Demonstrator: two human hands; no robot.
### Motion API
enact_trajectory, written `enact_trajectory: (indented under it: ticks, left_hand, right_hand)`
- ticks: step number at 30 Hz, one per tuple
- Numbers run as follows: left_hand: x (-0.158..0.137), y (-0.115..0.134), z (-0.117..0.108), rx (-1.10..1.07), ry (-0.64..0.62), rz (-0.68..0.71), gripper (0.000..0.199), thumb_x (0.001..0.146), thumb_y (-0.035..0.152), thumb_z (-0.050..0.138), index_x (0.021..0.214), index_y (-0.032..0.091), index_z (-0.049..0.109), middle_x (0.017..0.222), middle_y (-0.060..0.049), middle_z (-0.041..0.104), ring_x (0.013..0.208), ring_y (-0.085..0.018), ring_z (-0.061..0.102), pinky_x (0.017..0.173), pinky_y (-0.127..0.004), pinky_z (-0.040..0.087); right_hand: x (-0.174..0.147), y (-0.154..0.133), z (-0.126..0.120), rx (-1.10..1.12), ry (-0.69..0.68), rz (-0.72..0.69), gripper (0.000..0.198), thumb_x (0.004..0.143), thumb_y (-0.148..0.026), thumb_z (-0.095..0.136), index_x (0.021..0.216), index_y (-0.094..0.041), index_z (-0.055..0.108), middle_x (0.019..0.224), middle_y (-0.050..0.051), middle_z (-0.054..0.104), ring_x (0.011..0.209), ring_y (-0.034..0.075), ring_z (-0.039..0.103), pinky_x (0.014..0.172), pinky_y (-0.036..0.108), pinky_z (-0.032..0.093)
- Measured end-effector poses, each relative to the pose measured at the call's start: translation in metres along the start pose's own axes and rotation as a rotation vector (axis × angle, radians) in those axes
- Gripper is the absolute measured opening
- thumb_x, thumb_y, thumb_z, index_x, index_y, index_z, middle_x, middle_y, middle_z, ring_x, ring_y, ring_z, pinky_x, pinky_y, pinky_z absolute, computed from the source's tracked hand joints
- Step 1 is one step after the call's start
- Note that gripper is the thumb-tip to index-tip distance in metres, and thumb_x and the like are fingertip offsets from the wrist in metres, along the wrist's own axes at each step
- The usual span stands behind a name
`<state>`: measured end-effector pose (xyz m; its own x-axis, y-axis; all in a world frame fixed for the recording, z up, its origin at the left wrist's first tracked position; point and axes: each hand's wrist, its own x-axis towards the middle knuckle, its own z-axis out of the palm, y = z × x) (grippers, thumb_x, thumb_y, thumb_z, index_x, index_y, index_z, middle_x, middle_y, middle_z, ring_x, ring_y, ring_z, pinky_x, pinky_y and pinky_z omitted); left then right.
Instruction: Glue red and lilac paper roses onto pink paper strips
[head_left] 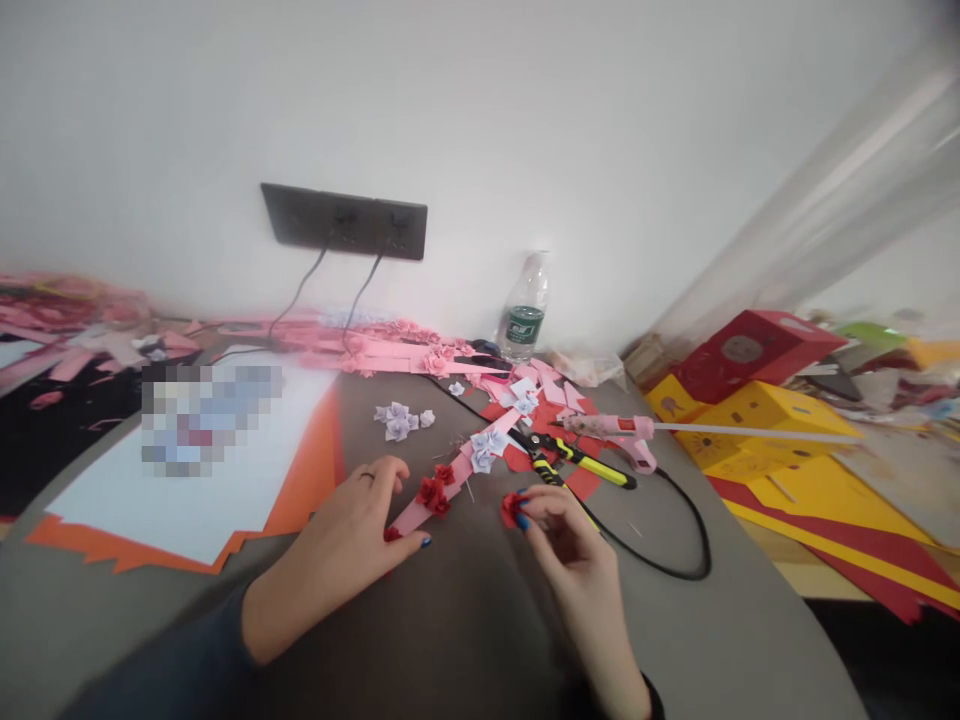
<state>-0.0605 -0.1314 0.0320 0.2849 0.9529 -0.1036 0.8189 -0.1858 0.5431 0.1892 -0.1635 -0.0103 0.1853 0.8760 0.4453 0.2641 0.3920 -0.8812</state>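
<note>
My right hand [574, 560] pinches a small red paper flower [511, 509] between thumb and fingertips, just above the table. Across the middle lies a pink paper strip [411, 517] bearing red paper flowers [435, 492] and pale lilac paper flowers [487, 450]. At its near end rests my left hand [349, 530], thumb and index finger apart on either side of the strip. Its other fingers are partly hidden. Loose lilac flowers [397, 421] sit beyond my left hand. To the right is a pink glue gun [611, 428] with a white glue stick, beside yellow-and-black pliers [577, 462].
White paper [247, 500] over orange sheets [304, 490] covers the left side. A water bottle [525, 315] stands by the wall. Pink flowered strips [397, 358] lie along the back. Red [757, 350] and yellow [772, 420] paper boxes occupy the right. A black cord [705, 545] loops nearby.
</note>
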Motion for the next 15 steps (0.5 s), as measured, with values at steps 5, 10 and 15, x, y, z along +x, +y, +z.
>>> enact_trajectory:
  ticks: [5, 10, 15]
  left_hand:
    - [0.002, 0.019, 0.008, 0.234, -0.095, 0.039, 0.026, 0.086, 0.016, 0.062, 0.111, 0.017, 0.055, 0.115, -0.013, 0.064, 0.110, -0.033, 0.062, 0.092, -0.044, 0.048]
    - [0.006, 0.021, 0.002, 0.362, -0.115, -0.001, 0.019, 0.092, 0.006, 0.045, 0.098, 0.019, 0.057, 0.097, -0.009, 0.065, 0.093, -0.027, 0.066, 0.081, -0.037, 0.048]
    - [0.006, 0.009, -0.007, 0.374, -0.081, -0.037, 0.020, 0.092, 0.006, 0.043, 0.098, 0.019, 0.057, 0.092, -0.007, 0.066, 0.082, -0.024, 0.066, 0.072, -0.033, 0.045]
  right_hand:
    - [-0.003, 0.011, -0.012, 0.011, 0.096, 0.053, 0.002, 0.087, -0.023, 0.071, 0.085, -0.023, 0.070, 0.094, 0.005, 0.068, 0.088, 0.019, 0.067, 0.077, 0.028, 0.055]
    - [-0.009, 0.018, -0.016, 0.029, 0.118, 0.077, 0.003, 0.087, -0.025, 0.071, 0.085, -0.024, 0.070, 0.096, 0.005, 0.067, 0.091, 0.018, 0.066, 0.080, 0.029, 0.053]
    - [-0.010, 0.026, -0.020, 0.060, 0.158, 0.098, 0.004, 0.088, -0.027, 0.073, 0.088, -0.024, 0.070, 0.094, 0.004, 0.067, 0.089, 0.018, 0.064, 0.079, 0.029, 0.052]
